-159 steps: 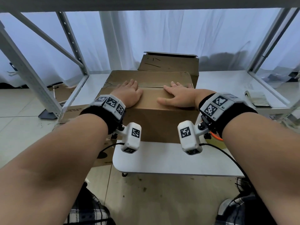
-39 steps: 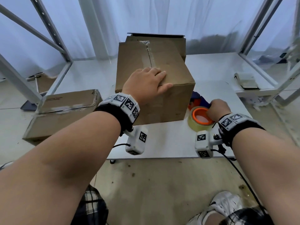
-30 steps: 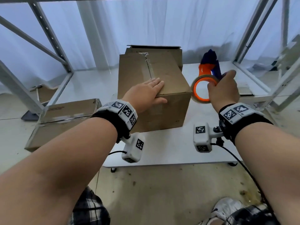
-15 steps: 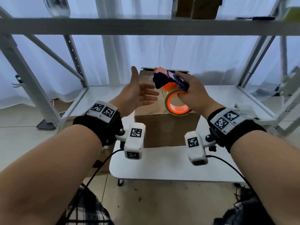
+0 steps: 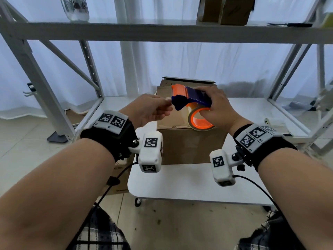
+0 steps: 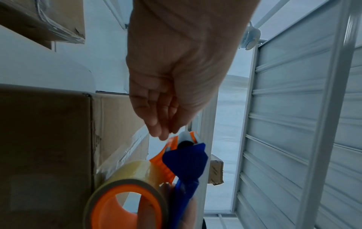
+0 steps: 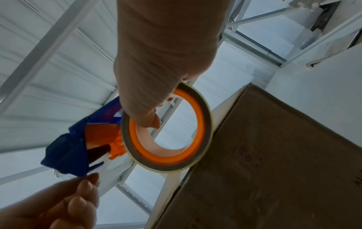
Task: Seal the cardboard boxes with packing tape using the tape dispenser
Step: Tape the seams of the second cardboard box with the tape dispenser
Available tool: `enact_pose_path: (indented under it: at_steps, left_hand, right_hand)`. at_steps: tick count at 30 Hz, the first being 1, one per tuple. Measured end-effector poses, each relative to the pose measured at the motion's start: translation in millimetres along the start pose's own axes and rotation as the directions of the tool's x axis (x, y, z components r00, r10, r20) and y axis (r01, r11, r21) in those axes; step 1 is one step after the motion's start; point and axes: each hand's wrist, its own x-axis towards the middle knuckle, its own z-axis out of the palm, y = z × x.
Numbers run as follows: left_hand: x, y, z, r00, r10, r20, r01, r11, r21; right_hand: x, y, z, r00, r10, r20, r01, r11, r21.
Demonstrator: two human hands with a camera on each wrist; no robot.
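We hold the dispenser [image 5: 191, 98] above the box [image 5: 189, 141], at the desk's [image 5: 189, 183] far edge; right hand [image 5: 216, 107] fingers hook its roll, left hand [image 5: 149, 110] fingertips pinch at its mouth. We should pull the tape end straight, keeping it flat.

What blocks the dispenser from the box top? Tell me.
Nothing visible does. The right hand holds the dispenser in the air just above the box, and the left hand sits at the dispenser's front end, off to the side, not beneath it. The near part of the box top is hidden behind the hands.
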Motion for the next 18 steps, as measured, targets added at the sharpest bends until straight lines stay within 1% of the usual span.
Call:
enact_pose_path:
  at_steps: [2, 5, 8, 10, 13, 15, 18]
  left_hand:
    - [0, 4, 2, 0.999, -0.009, -0.042, 0.009, 1.000, 0.021]
    - [0, 14, 5, 0.997, 0.030, -0.064, -0.028, 0.999, 0.030]
    - [0, 20, 6, 0.991, 0.111, -0.076, -0.099, 0.984, 0.145]
    - [-3, 23, 8, 0.987, 0.158, -0.035, -0.147, 0.965, 0.216]
    - [-6, 27, 13, 0.983, 0.177, 0.056, -0.185, 0.959, 0.215]
    - [-8, 27, 15, 0.979, 0.193, 0.065, -0.203, 0.956, 0.214]
    - [-8, 21, 11, 0.976, 0.215, 0.010, -0.208, 0.930, 0.304]
  right_hand:
    - [-2, 2, 0, 1.000, 0.000, 0.009, 0.000, 1.000, 0.004]
    - [-2, 1, -1, 1.000, 0.006, 0.017, -0.007, 1.000, 0.010]
    - [-2, -3, -6, 0.997, 0.036, 0.073, -0.036, 0.999, 0.003]
    - [0, -7, -10, 0.990, 0.064, 0.127, -0.067, 0.997, 0.022]
    - [1, -18, -14, 0.985, 0.033, 0.168, -0.042, 0.998, 0.053]
    - [0, -24, -15, 0.986, 0.016, 0.165, -0.016, 1.000, 0.001]
    - [-1, -31, -14, 0.983, 0.027, 0.179, -0.002, 0.991, -0.137]
